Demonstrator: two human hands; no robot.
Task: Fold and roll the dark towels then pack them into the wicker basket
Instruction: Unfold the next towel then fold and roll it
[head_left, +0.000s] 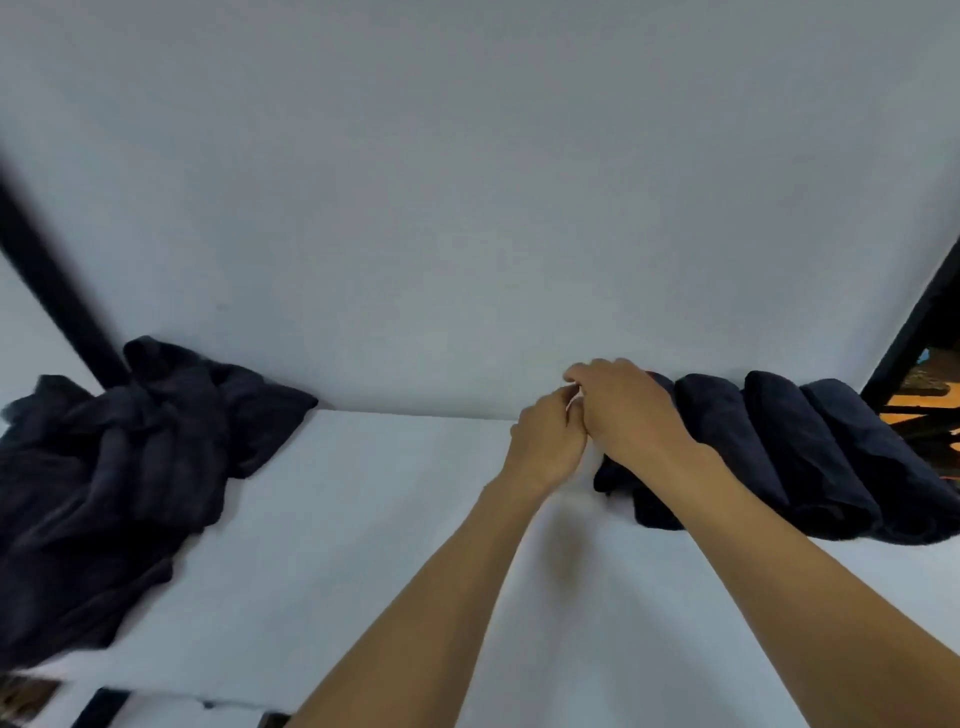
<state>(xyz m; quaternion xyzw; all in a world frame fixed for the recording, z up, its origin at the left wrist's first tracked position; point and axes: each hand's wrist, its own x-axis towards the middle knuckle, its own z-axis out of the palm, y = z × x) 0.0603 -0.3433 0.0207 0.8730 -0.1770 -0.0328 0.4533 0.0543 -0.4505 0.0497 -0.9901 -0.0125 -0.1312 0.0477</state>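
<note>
**Grip meets at the end roll**

Grip: both hands curled and touching. The right hand (631, 415) lies over the leftmost roll (623, 493), the left hand (550, 449) just beside it. What they pinch is hidden, perhaps its edge. The rolls (779, 452) point away, side by side. The loose pile (114, 467) lies well left on the white bench (363, 545), against the wall (467, 182).
</note>
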